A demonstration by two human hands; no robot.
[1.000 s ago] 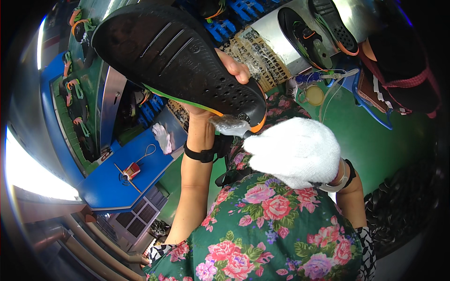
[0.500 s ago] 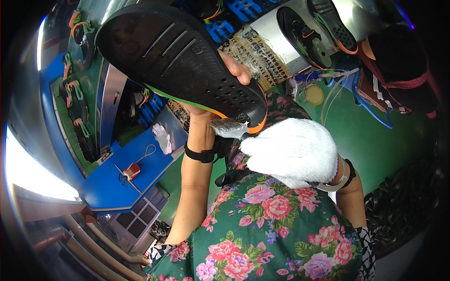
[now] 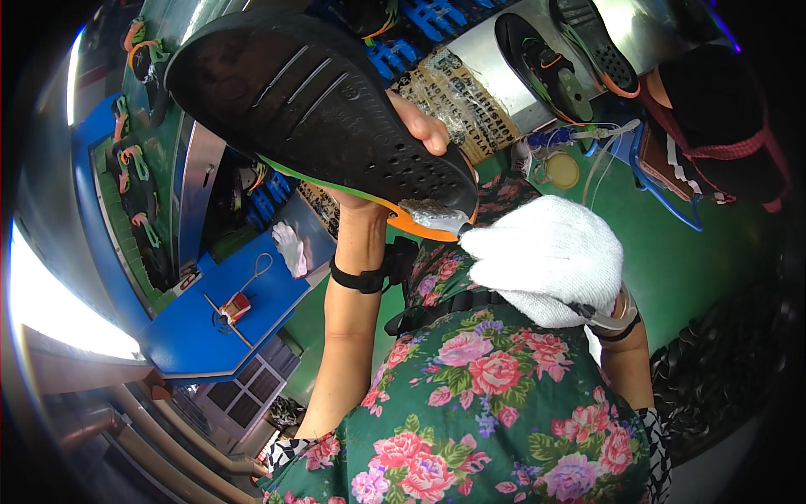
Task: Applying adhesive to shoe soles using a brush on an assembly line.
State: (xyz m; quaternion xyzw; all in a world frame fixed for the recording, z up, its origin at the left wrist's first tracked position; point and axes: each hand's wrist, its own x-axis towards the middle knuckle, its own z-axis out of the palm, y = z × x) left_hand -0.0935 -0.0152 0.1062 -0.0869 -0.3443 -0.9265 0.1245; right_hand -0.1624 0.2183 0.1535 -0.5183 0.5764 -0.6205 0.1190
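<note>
My bare left hand (image 3: 417,124) grips a large black shoe sole (image 3: 294,101) from behind, with its thumb or fingers curled over the far edge. Three long grooves cross the wide end, and rows of small pits mark the narrow end. Green and orange trim runs along the near edge. In a white knit glove, my right hand (image 3: 550,260) is closed on a small flat brush (image 3: 435,215). The brush's pale, wet-looking head lies over the sole's narrow end, beside the orange rim. The glove hides most of the handle.
A blue table (image 3: 227,311) at left bears a red-and-white tool (image 3: 235,307) and a loose glove (image 3: 290,249). Shoe parts line a green belt (image 3: 126,210). At upper right, dark shoes (image 3: 544,67) stand on a metal surface near another person's arm (image 3: 659,88). A round yellow-lidded container (image 3: 562,170) is below.
My right hand has moved slightly right and up, and the brush head has shifted right onto the sole's narrow end. The sole has barely moved in my left hand.
</note>
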